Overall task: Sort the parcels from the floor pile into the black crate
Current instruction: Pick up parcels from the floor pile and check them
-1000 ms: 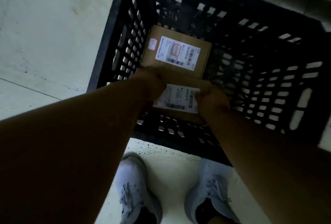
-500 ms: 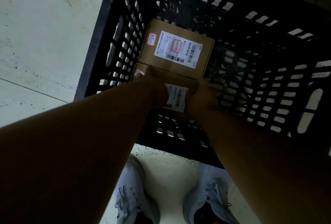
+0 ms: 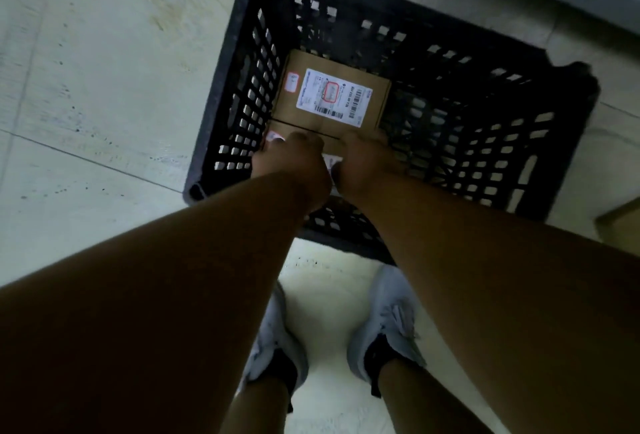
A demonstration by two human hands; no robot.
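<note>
Lower now than before, the small brown box (image 3: 304,147) sits down in the black crate (image 3: 221,94), touching the labelled box (image 3: 330,95), and I keep my left hand (image 3: 291,165) and right hand (image 3: 369,165) wrapped on its stiff, light-looking sides.

Right of the right grip (image 3: 367,163) the crate (image 3: 568,142) floor lies bare; a box (image 3: 332,97) blocks just beyond, crate wall left.
</note>
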